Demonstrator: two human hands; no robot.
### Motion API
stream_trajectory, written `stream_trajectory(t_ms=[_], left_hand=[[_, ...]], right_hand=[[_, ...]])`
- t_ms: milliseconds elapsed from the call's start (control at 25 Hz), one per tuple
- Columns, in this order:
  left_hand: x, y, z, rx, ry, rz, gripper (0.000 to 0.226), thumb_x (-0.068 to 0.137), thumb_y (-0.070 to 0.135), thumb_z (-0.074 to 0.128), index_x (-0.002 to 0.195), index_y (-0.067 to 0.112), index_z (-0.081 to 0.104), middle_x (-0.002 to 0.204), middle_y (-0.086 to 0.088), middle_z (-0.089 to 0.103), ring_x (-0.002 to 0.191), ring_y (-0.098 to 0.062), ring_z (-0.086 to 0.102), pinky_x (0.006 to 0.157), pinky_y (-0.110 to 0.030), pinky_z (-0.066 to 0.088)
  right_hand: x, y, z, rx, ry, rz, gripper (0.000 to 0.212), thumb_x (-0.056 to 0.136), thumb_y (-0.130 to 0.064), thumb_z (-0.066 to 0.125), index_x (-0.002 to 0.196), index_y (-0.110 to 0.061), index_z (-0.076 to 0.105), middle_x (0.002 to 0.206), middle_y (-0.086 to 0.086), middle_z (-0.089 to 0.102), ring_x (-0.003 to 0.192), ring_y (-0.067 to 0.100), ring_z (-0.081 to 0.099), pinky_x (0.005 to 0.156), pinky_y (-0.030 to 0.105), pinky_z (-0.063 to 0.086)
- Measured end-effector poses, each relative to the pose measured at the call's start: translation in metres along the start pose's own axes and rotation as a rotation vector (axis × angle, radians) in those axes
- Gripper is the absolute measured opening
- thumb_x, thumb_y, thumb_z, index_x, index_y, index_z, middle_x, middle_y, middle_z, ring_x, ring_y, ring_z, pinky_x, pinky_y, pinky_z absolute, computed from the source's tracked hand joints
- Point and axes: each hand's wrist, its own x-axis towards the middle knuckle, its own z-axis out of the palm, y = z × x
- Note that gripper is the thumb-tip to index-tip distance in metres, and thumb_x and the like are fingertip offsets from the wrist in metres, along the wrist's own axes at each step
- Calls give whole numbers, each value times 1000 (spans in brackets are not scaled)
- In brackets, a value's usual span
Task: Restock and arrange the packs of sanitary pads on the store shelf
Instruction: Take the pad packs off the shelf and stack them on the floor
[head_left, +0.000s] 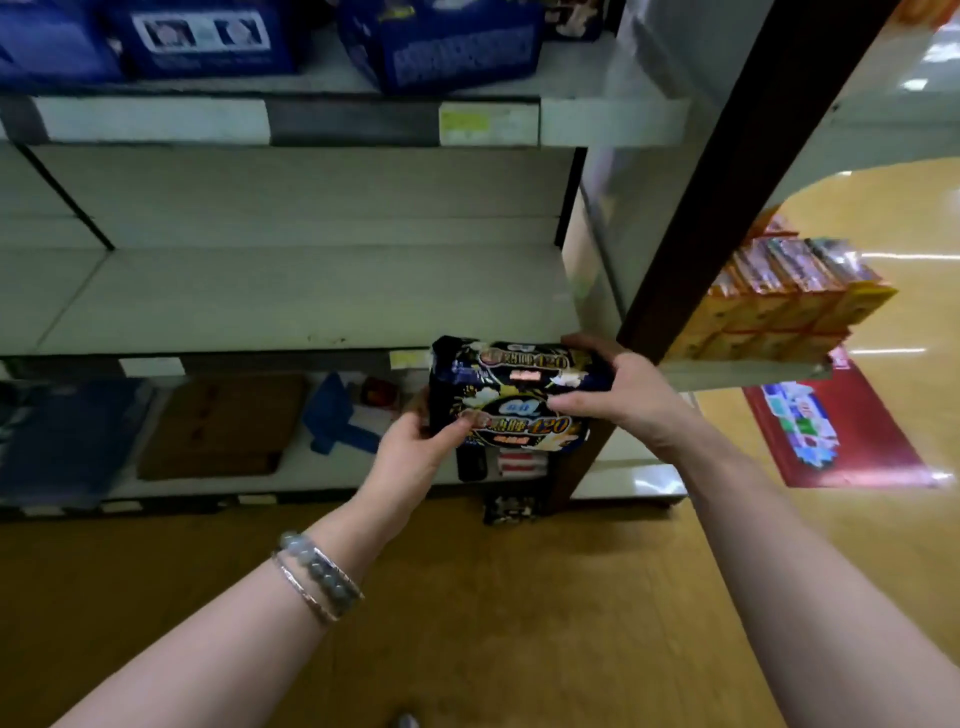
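While the left hand (415, 447) grips the lower left corner of the dark packs (514, 395) of sanitary pads, its thumb curled over the front, the right hand (628, 395) clamps their right side with fingers (582, 343) wrapped over the top edge. What look like two packs, pressed together, hang in the air just in front of the middle shelf (260, 301), at its right end beside the dark post (727, 182). Blue packs (208, 41) line the upper shelf (613, 122), and orange boxes (779, 306) are stacked beyond the post to the right.
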Motion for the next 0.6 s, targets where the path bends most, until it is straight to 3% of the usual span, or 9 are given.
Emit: stream_trajectory(t_ms=[80, 200, 280, 440, 600], left_hand=[[14, -45, 23, 48, -23, -44, 41, 87, 35, 61, 125, 25, 48, 109, 12, 54, 100, -6, 48, 83, -18, 38], [46, -117, 54, 193, -10, -81, 62, 76, 48, 67, 130, 25, 45, 125, 3, 52, 110, -16, 54, 97, -32, 44], [63, -161, 68, 182, 3, -134, 73, 72, 49, 71, 133, 17, 45, 130, 0, 46, 122, -23, 47, 104, -31, 38], [103, -253, 95, 181, -18, -256, 50, 83, 18, 67, 128, 8, 47, 124, -3, 42, 119, -24, 48, 91, -22, 39], [145, -347, 115, 84, -59, -392, 48, 80, 18, 70, 124, 19, 49, 122, -6, 58, 111, -28, 56, 98, -43, 46]], right_hand=[[10, 50, 0, -103, -19, 19, 63, 66, -3, 80, 120, -22, 53, 111, -1, 62, 102, 13, 60, 88, 25, 52], [29, 128, 5, -242, -71, 62, 61, 71, -8, 78, 123, -21, 52, 106, -8, 59, 102, 10, 56, 77, 12, 49], [42, 179, 12, -268, -95, 66, 59, 71, -9, 78, 123, -20, 52, 109, -7, 59, 105, 11, 56, 81, 17, 50], [73, 288, 34, -395, -103, 57, 60, 69, -7, 79, 122, -16, 53, 117, -1, 55, 109, 13, 53, 88, 24, 49], [105, 399, 59, -491, -96, 135, 65, 71, -10, 77, 129, -17, 48, 128, 1, 48, 119, 18, 48, 97, 32, 48]])
